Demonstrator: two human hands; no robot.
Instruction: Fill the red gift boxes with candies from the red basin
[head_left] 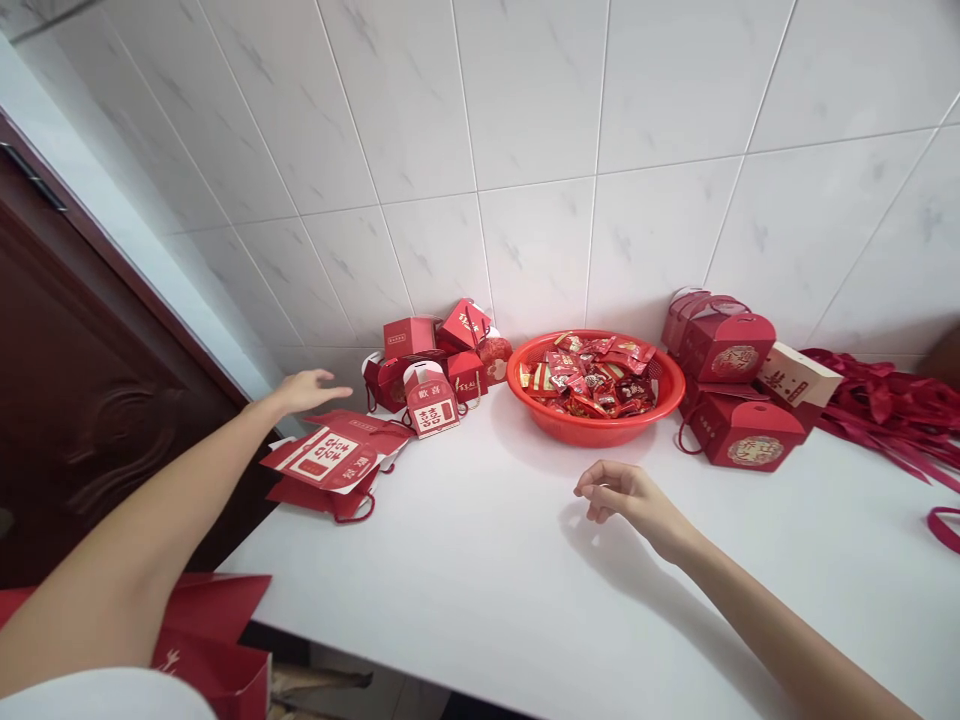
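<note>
My left hand (311, 390) reaches out over the far left of the table, fingers stretched and apart, holding nothing. Just below it lie flattened red gift boxes (330, 455) with cord handles. A group of folded red gift boxes (435, 400) stands to its right. Above the middle of the table hovers my right hand (619, 497), its fingers loosely curled with gaps between them and no object visible. Beyond that hand sits a red plastic basket (592, 432) filled with wrapped candies (592, 375).
More folded red boxes (742, 430) are stacked at the right, beside a heap of dark red ribbon (892, 405). A ribbon loop (945, 528) lies at the right edge. Red bags (217, 660) stand below the white table (450, 590). A tiled wall (532, 110) closes the back.
</note>
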